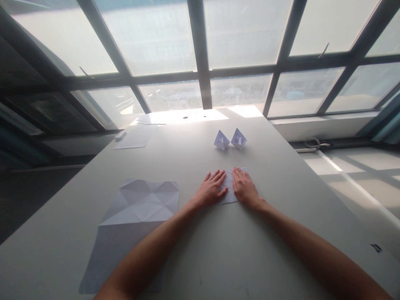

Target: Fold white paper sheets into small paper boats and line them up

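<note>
The dark mark (376,248) at the lower right of the frame is too small to read. The left hand (212,189) and right hand (245,187) lie flat, fingers extended, on the small paper piece (229,195), right of centre. 2 folded paper forms (221,141) stand above it in the frame. The left forearm (153,246) obscures part of the creased sheet (143,202), lower left. The table (296,183) supports all papers.
</note>
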The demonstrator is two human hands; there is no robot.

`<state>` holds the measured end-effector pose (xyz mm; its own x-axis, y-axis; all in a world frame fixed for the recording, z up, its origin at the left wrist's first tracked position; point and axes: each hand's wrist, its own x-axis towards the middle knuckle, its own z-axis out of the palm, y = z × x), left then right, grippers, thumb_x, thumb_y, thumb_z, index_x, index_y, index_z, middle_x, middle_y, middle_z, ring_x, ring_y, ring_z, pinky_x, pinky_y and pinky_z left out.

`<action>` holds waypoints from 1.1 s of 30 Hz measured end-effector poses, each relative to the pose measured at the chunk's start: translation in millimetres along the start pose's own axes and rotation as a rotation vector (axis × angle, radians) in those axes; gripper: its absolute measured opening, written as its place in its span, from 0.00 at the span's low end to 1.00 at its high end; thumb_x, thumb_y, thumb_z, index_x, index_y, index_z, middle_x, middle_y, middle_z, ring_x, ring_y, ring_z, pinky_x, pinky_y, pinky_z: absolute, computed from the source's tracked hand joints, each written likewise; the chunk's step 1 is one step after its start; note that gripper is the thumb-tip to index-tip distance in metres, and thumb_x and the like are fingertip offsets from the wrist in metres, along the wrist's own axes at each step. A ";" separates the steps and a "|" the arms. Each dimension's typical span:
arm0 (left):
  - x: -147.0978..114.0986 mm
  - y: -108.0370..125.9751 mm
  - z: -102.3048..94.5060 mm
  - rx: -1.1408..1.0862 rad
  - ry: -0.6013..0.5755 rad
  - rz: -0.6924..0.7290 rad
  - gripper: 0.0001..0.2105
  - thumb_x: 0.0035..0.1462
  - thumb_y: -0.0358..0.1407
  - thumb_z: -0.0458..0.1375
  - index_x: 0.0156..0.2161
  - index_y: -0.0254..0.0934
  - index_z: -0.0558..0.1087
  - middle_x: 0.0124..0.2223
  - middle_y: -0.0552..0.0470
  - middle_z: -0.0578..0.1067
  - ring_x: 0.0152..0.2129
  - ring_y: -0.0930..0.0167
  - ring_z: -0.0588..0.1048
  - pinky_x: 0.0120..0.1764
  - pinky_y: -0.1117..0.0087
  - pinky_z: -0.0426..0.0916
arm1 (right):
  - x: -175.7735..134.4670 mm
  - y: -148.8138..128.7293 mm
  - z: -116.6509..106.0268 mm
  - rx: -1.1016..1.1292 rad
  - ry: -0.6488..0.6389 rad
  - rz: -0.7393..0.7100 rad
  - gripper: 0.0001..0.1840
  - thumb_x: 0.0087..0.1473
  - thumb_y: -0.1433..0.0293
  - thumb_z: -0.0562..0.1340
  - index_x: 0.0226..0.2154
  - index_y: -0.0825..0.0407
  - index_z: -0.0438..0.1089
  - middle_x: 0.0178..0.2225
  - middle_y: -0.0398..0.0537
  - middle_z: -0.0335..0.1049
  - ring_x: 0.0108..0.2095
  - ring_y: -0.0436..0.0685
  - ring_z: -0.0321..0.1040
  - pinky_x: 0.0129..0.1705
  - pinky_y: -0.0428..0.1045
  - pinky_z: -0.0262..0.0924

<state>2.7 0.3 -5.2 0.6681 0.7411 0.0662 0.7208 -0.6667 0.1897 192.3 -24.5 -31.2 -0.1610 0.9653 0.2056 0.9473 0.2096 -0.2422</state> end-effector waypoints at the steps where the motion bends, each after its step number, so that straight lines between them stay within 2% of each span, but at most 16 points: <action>1: 0.1 0.3 -0.1 0.001 -0.001 -0.004 0.31 0.66 0.48 0.44 0.69 0.39 0.49 0.70 0.48 0.50 0.68 0.66 0.46 0.67 0.58 0.39 | 0.0 -0.1 -0.5 -0.004 -0.005 0.002 0.30 0.62 0.71 0.47 0.65 0.64 0.52 0.67 0.59 0.49 0.68 0.59 0.42 0.68 0.56 0.35; 8: -0.7 0.8 1.1 0.013 0.011 -0.027 0.31 0.66 0.51 0.42 0.69 0.41 0.49 0.71 0.49 0.49 0.68 0.64 0.45 0.66 0.54 0.38 | -1.6 -0.9 -3.0 -0.027 -0.067 -0.062 0.32 0.65 0.60 0.49 0.67 0.53 0.50 0.69 0.53 0.42 0.69 0.62 0.36 0.67 0.62 0.32; 15: -0.4 -3.3 7.2 0.037 0.043 -0.073 0.35 0.64 0.53 0.44 0.69 0.34 0.48 0.71 0.43 0.48 0.68 0.62 0.44 0.66 0.53 0.36 | -0.8 -1.2 0.4 -0.053 -0.012 0.097 0.33 0.64 0.61 0.48 0.66 0.61 0.51 0.68 0.59 0.44 0.68 0.62 0.39 0.67 0.61 0.32; 19: 0.0 -5.8 10.1 0.043 0.058 -0.131 0.35 0.64 0.54 0.43 0.69 0.33 0.49 0.71 0.42 0.48 0.68 0.59 0.44 0.66 0.52 0.37 | 0.0 1.5 0.6 -0.070 0.020 0.138 0.31 0.64 0.64 0.47 0.65 0.63 0.52 0.68 0.60 0.46 0.68 0.62 0.41 0.67 0.60 0.33; 29: 4.3 -10.2 15.6 0.035 0.123 -0.255 0.28 0.66 0.45 0.44 0.68 0.37 0.52 0.70 0.44 0.52 0.67 0.60 0.47 0.66 0.49 0.41 | 0.7 10.3 2.8 -0.057 0.061 0.143 0.29 0.64 0.70 0.46 0.64 0.64 0.53 0.67 0.60 0.49 0.67 0.62 0.43 0.67 0.59 0.35; 33: 2.4 -10.2 10.6 -0.004 0.166 -0.118 0.23 0.66 0.37 0.47 0.65 0.42 0.59 0.68 0.49 0.57 0.66 0.63 0.52 0.66 0.52 0.44 | 6.3 16.4 -4.8 -0.003 0.011 0.033 0.29 0.64 0.69 0.47 0.64 0.63 0.55 0.66 0.60 0.50 0.67 0.62 0.44 0.67 0.58 0.37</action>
<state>-1.0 8.0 -17.4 0.5390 0.8173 0.2037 0.7913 -0.5742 0.2100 208.1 -15.8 -29.4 -0.1269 0.9699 0.2079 0.9530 0.1774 -0.2458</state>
